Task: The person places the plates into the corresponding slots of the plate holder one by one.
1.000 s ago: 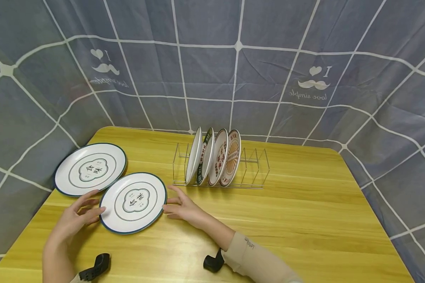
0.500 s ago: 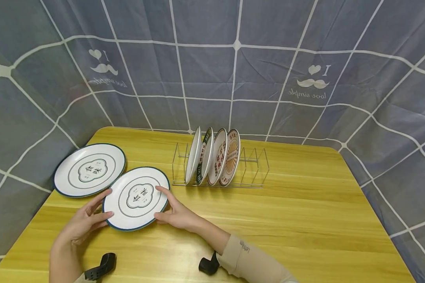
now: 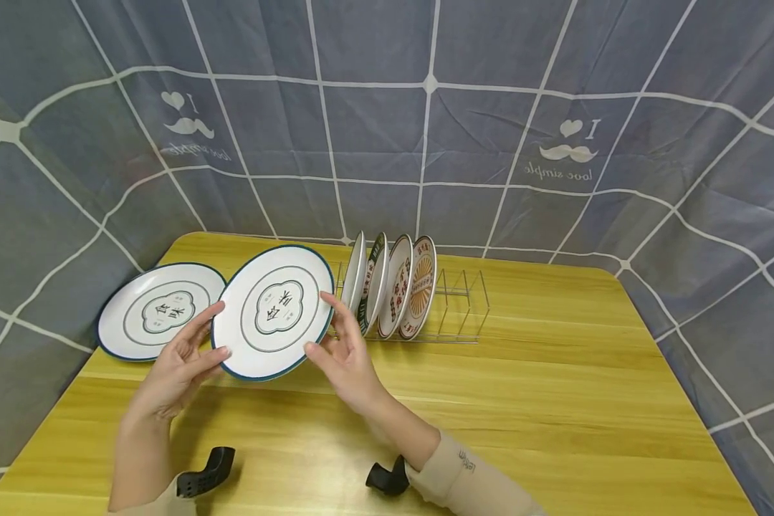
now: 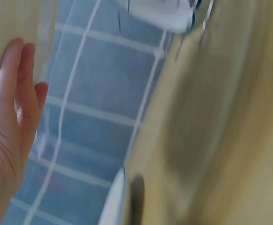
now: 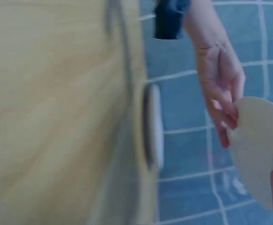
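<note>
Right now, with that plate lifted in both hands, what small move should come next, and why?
I'd probably ease the lifted blue-rimmed plate toward the wire dish rack: the left hand and right hand pinch its edge clear of the table, and four plates stand on edge in that rack, with room to their right.

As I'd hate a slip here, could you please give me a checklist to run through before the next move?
1. Left grip on held plate: ok, pinching its rim.
2. Right grip: ok, holding the opposite side.
3. Held plate off table: ok, in the air.
4. Held plate turned like racked plates: not ok, faces head camera.
5. Room in rack, right end: ok.
6. Rack's left end: cannot tell, mostly hidden.
</note>
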Demonstrator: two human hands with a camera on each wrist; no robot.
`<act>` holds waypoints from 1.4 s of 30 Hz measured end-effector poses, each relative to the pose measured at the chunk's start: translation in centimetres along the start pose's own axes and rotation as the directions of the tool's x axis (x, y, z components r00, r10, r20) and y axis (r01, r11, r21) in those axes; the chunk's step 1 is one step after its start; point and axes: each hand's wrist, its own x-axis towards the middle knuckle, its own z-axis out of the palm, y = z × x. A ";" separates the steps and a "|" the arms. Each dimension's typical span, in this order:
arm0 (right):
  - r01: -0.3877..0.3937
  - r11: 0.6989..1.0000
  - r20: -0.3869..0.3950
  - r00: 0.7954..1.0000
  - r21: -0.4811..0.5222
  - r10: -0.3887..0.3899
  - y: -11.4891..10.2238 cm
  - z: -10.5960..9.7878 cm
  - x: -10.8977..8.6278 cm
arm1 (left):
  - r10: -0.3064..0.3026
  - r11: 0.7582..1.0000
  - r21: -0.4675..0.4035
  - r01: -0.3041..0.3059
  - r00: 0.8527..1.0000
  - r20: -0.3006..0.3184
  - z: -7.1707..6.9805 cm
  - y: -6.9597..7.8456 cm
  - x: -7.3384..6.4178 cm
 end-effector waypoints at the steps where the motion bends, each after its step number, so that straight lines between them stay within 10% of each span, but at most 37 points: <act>1: 0.025 0.999 -0.027 0.999 0.027 -0.024 -0.5 -0.2 0.1 | 0.006 1.000 -0.011 -0.006 1.000 0.010 0.6 0.2 0.4; 12: 0.230 0.966 -0.200 0.958 0.116 -0.205 -6.7 -5.7 0.3 | 0.081 0.989 0.118 -0.088 0.995 0.064 5.6 0.7 4.4; 26: 0.525 0.848 -0.498 0.755 0.069 -0.427 -12.6 -14.7 -1.1 | -0.022 0.831 0.554 0.058 0.997 -0.070 5.4 -3.6 8.7; 30: 0.538 0.842 -0.539 0.724 0.050 -0.430 -13.1 -16.4 -1.9 | -0.021 0.803 0.592 0.069 0.996 -0.087 5.6 -4.5 9.5; 34: 0.469 0.883 -0.556 0.740 0.023 -0.379 -13.1 -17.4 -2.6 | 0.004 0.777 0.627 0.050 0.996 -0.084 5.8 -5.1 9.9; 42: 0.169 0.964 -0.485 0.838 -0.204 -0.249 -11.7 -17.5 -3.5 | 0.067 0.760 0.649 0.023 0.991 -0.114 5.8 -6.1 10.6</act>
